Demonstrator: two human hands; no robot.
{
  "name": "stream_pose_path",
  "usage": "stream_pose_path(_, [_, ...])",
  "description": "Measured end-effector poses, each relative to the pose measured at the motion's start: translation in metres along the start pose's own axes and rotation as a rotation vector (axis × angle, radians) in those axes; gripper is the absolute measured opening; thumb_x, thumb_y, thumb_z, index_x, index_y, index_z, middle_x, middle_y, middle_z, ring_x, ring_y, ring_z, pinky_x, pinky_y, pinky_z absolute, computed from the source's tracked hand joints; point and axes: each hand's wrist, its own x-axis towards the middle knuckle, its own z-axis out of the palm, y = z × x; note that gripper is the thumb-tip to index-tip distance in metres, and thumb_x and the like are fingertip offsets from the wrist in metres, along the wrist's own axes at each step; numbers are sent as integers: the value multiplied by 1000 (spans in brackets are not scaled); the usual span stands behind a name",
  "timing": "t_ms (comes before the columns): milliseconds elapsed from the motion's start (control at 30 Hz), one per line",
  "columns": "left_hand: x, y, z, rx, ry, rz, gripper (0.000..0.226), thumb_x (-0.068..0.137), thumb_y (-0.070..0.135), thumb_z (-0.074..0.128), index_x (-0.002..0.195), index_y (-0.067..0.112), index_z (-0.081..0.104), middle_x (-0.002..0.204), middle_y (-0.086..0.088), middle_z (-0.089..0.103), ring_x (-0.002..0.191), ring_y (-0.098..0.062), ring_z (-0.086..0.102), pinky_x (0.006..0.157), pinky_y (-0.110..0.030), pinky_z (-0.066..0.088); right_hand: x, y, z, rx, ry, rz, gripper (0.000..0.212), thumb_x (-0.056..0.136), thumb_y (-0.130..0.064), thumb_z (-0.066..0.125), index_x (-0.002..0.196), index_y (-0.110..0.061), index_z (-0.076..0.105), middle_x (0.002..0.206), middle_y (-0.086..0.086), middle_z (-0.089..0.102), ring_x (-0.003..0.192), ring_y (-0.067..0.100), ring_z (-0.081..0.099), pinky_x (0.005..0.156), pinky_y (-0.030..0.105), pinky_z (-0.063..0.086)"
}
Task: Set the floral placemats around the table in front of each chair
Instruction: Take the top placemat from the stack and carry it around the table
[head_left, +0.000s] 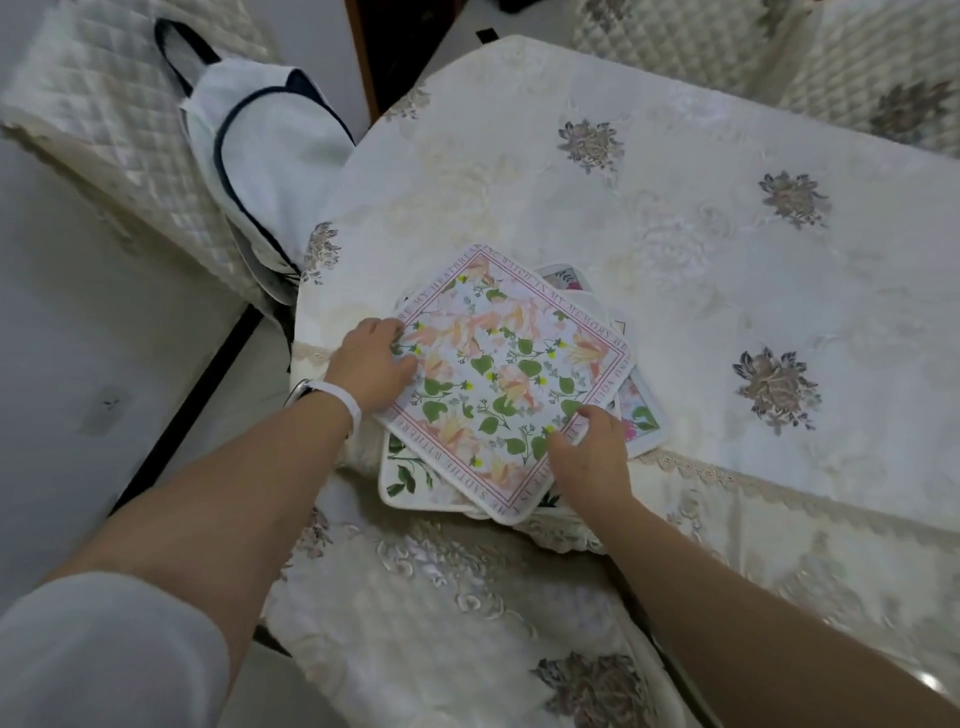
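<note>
A loose stack of square floral placemats lies at the near corner of the table (701, 249), which is covered by a cream embroidered cloth. The top placemat (501, 374) is turned like a diamond, with pink lilies, green leaves and a lettered border. Other placemats (410, 480) stick out beneath it at the near left, and one placemat corner (641, 415) shows at the right. My left hand (374, 364) grips the top placemat's left corner, thumb on top. My right hand (592, 457) holds its near right edge, fingers curled onto the surface.
A chair with a quilted cream cover (119, 156) stands at the left, and a white bag with dark trim (260, 156) leans against it. More quilted chair covers (857, 78) stand beyond the far right edge. The cloth's lace-edged skirt (467, 597) hangs below the stack.
</note>
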Motion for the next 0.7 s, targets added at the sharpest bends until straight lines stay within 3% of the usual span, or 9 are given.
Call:
stream_pose_path(100, [11, 3, 0, -27, 47, -6, 53, 90, 33, 57, 139, 17, 46, 136, -12, 46, 121, -32, 47, 96, -41, 42, 4, -3, -4, 258, 114, 117, 51, 88, -23, 58, 137, -20, 46, 109, -9, 57, 94, 11, 59, 88, 41, 53])
stream_pose_path(233, [17, 11, -6, -113, 118, -28, 52, 90, 28, 60, 138, 17, 45, 129, -11, 49, 100, -30, 57, 79, -34, 45, 16, -1, -11, 519, 178, 275, 46, 85, -12, 63, 127, -22, 47, 104, -5, 65, 95, 19, 67, 85, 50, 57])
stream_pose_path(367, [16, 22, -9, -231, 98, -89, 50, 89, 27, 62, 136, 19, 46, 115, -2, 64, 81, -22, 62, 66, -32, 49, 19, -3, -8, 513, 81, 301, 25, 89, -6, 60, 108, -23, 59, 103, 2, 69, 92, 25, 68, 82, 51, 59])
stream_pose_path(467, [12, 28, -9, -253, 77, -109, 39, 90, 25, 61, 127, 18, 51, 108, 1, 64, 76, -18, 62, 59, -29, 48, 17, -3, -7, 472, 65, 266, 21, 90, -6, 60, 94, -27, 59, 98, 0, 68, 91, 24, 67, 84, 50, 57])
stream_pose_path(700, [-11, 39, -16, -424, 10, -81, 16, 93, 17, 62, 101, 25, 50, 94, 9, 61, 72, -11, 63, 54, -24, 45, 13, -8, -30, 511, 78, 219, 28, 91, -5, 59, 112, -23, 60, 99, -3, 68, 88, 20, 68, 70, 38, 56])
